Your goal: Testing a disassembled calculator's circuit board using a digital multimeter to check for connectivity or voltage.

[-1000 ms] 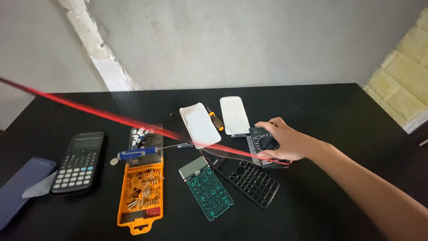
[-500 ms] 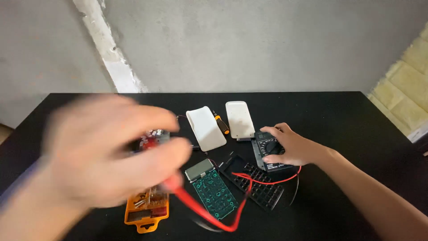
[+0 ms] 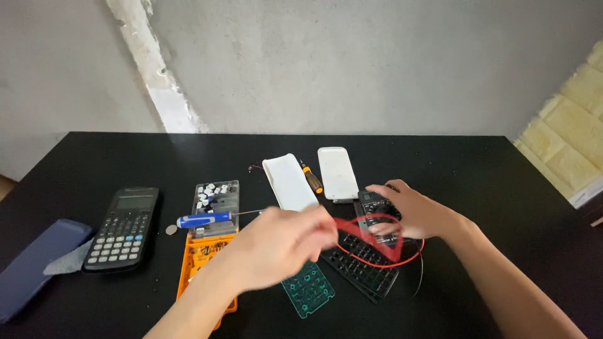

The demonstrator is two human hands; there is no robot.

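Observation:
My right hand [image 3: 408, 210] rests on a small black multimeter [image 3: 377, 207] at the table's middle right. My left hand [image 3: 279, 245], motion-blurred, hovers over the middle with its fingers pinched on a red test lead wire [image 3: 370, 235], which loops toward the meter. Under the hands lie a green circuit board [image 3: 309, 289] and a black keypad frame [image 3: 361, 267].
On the black table [image 3: 502, 176] lie two white casing halves [image 3: 289, 182] [image 3: 337, 172], an orange-handled screwdriver [image 3: 311, 177], a blue-handled screwdriver [image 3: 204, 220] across a clear parts box [image 3: 217, 194], an orange bit case [image 3: 198, 257], a black calculator [image 3: 122, 228] and a blue cover [image 3: 28, 267].
My left hand has dropped from close to the camera toward the table's middle, bringing the red wire into a loop by the meter. My right hand stays on the multimeter.

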